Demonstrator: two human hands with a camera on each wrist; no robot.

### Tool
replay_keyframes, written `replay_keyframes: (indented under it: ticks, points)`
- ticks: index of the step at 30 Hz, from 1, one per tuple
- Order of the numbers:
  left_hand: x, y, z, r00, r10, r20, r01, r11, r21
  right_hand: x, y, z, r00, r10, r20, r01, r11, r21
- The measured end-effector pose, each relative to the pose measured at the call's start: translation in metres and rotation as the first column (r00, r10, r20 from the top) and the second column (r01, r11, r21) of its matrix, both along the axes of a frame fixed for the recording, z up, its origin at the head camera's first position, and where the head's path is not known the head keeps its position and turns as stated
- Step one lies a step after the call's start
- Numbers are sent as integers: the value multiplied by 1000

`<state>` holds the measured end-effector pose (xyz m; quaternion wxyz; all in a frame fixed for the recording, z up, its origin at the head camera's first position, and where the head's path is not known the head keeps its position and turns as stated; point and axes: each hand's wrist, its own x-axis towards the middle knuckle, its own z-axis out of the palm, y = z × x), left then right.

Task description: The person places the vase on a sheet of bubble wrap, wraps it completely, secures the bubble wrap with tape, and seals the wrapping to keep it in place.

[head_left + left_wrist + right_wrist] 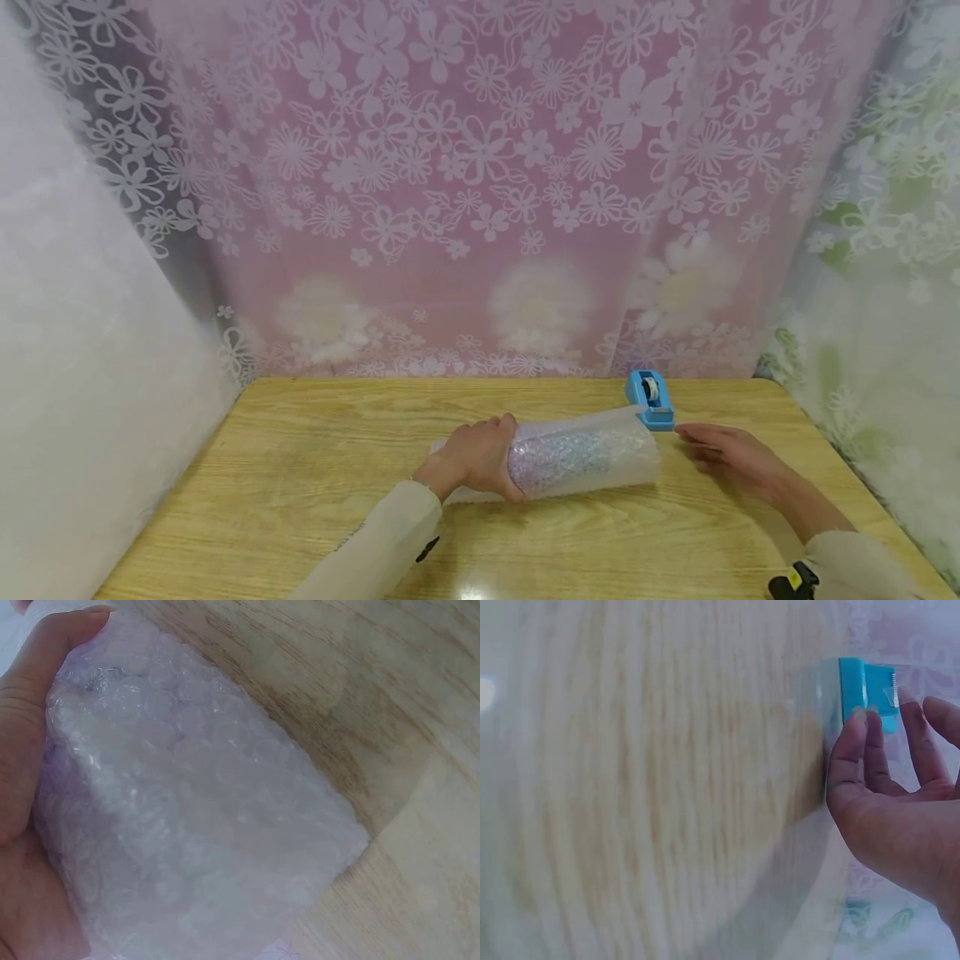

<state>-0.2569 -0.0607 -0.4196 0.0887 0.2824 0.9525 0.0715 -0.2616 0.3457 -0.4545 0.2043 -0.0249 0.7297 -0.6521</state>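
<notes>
A bubble-wrapped cylinder (570, 458), purple fading to blue under the clear wrap, lies sideways on the wooden table. My left hand (477, 458) grips it around its left part, thumb on the near side. In the left wrist view, the loose end of the bubble wrap (225, 825) sticks out past the hand. Just behind the roll's right end stands a blue tape dispenser (651, 402) with a roll of clear tape. My right hand (738, 460) is at the dispenser's front, fingers loosely extended. One fingertip (906, 696) is by the serrated cutter; whether it touches tape is unclear.
The wooden table (322, 467) has its back edge against a pink flowered curtain (450, 167). A white sheet (90, 350) hangs on the left, and a pale floral curtain (885, 333) on the right.
</notes>
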Motion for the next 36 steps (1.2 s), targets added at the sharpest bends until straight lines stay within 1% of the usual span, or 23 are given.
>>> replay_keyframes:
  ticks: [3,5,7,8,10,13,15,18,20,24,26,28,31,34,36]
  points:
    - [0,-1,0,1000,9,2,-9,1000,-3,5,-4,7,1000,-11,-19,12,1000,4]
    - [0,-2,1,1000,12,4,-12,1000,-7,8,-9,13,999,-11,-47,10,1000,-21]
    - [0,-2,1,1000,14,5,-14,1000,-10,12,-15,20,997,2,-73,-9,996,-93]
    - [0,-2,1,1000,14,6,-13,1000,-11,14,-18,24,996,19,-88,-31,990,-135]
    - [-1,-3,1,1000,15,3,-15,1000,-14,19,-27,33,992,59,-110,-83,970,-227]
    - [-1,-5,1,1000,19,-3,-19,1000,-11,26,-44,47,976,149,-156,-193,928,-319]
    - [-1,-5,2,1000,23,-6,-23,1000,-5,30,-57,54,958,214,-189,-270,896,-353]
    - [-1,-5,1,1000,25,-5,-25,1000,0,35,-77,62,929,299,-219,-362,855,-371]
    - [-1,-5,1,1000,24,-3,-24,1000,-2,38,-90,65,917,333,-218,-393,842,-369]
    - [0,-4,0,1000,26,-3,-26,1000,-9,41,-115,67,909,368,-195,-415,845,-338]
    - [0,-3,0,1000,28,-3,-28,1000,-8,41,-127,65,909,374,-185,-416,850,-324]
    - [0,-2,0,1000,27,-2,-27,1000,-3,41,-139,62,907,382,-177,-420,846,-327]
    - [-1,0,-1,1000,28,-3,-28,1000,0,40,-154,57,903,399,-159,-429,831,-354]
    - [-2,1,-2,999,33,-5,-33,999,-1,39,-168,52,895,429,-125,-441,808,-390]
    - [-2,2,-2,999,39,-4,-39,999,-1,39,-176,50,890,444,-102,-446,802,-398]
